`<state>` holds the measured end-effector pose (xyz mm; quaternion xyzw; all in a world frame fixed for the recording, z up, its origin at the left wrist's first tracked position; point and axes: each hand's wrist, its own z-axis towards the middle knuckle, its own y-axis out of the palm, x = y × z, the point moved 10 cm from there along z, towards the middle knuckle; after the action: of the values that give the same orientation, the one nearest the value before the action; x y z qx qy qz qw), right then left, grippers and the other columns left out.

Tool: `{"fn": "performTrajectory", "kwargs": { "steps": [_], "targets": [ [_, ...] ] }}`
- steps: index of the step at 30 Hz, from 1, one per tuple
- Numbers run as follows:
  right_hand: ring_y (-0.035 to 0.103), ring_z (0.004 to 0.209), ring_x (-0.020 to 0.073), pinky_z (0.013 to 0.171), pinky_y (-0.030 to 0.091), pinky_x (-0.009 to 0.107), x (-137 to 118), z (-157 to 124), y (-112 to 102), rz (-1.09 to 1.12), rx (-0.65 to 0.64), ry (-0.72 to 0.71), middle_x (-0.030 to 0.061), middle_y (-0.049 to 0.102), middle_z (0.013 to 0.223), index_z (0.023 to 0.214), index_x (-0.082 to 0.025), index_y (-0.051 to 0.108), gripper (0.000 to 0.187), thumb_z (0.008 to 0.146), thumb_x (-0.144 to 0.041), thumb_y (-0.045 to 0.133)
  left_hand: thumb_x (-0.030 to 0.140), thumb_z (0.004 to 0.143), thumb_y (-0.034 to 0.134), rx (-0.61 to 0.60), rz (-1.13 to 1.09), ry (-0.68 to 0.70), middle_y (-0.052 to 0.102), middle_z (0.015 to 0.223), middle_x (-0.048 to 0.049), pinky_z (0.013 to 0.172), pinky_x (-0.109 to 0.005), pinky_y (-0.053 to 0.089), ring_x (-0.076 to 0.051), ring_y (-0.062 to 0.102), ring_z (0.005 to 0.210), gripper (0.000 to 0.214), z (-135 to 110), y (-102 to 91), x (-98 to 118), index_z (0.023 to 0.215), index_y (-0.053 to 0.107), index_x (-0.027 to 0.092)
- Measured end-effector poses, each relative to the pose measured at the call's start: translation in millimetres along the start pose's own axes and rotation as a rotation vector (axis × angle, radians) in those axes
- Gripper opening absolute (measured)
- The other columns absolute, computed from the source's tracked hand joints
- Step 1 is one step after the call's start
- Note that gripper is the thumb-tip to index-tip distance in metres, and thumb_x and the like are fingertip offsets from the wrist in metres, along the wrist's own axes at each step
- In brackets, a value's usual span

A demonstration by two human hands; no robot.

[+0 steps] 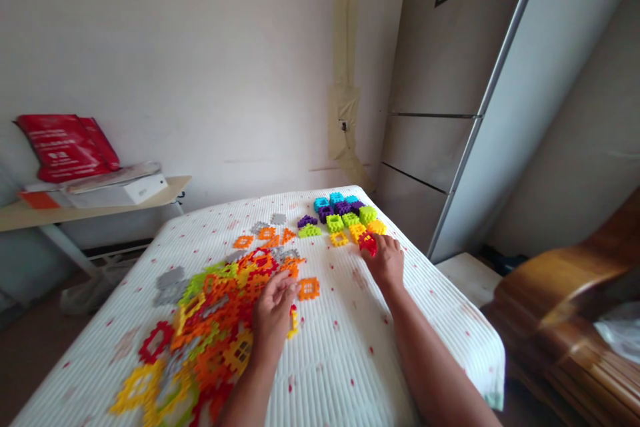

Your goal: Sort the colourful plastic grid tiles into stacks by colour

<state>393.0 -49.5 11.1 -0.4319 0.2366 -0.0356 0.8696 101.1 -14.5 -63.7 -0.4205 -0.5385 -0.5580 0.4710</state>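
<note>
Surface (330,373): is spreading before me, white, red-flecked
Pile (220,310): is lying mixed-coloured on my left
Blocks (351,219): are sitting grouped near the far right corner

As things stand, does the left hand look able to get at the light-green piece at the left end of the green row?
Probably yes: mostly bare cloth lies between the left hand and the light-green piece, and nothing appears to cover it. The orange square piece sits right beside that hand.

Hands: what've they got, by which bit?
Right hand holds the red block, seemingly by its right side. Left hand: can't tell if it grips the orange piece.
</note>
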Motion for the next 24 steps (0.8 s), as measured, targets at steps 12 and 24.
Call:
{"fn": "performTrajectory", "kwargs": {
  "steps": [12,24],
  "targets": [
    [0.049,0.102,0.0259,0.076,0.039,0.034,23,1,24,-0.213,-0.137,0.158,0.0120,0.057,0.109,0.111,-0.018,0.058,0.038,0.081,-0.040,0.052,0.044,0.065,0.068,-0.005,0.069,-0.019,0.066,0.091,-0.0051,0.084,-0.033,0.049,-0.020,0.065,0.086,0.047,1,-5.8,3,0.103,0.059,0.017],
    [0.050,0.101,0.0253,0.074,0.042,0.032,23,1,27,-0.196,-0.158,0.152,0.0125,0.057,0.107,0.109,-0.017,0.059,0.036,0.082,-0.040,0.050,0.044,0.066,0.067,-0.012,0.078,0.000,0.067,0.091,-0.0048,0.080,-0.031,0.050,-0.019,0.066,0.083,0.047,2,-5.5,3,0.104,0.059,0.017]
  ]
}}
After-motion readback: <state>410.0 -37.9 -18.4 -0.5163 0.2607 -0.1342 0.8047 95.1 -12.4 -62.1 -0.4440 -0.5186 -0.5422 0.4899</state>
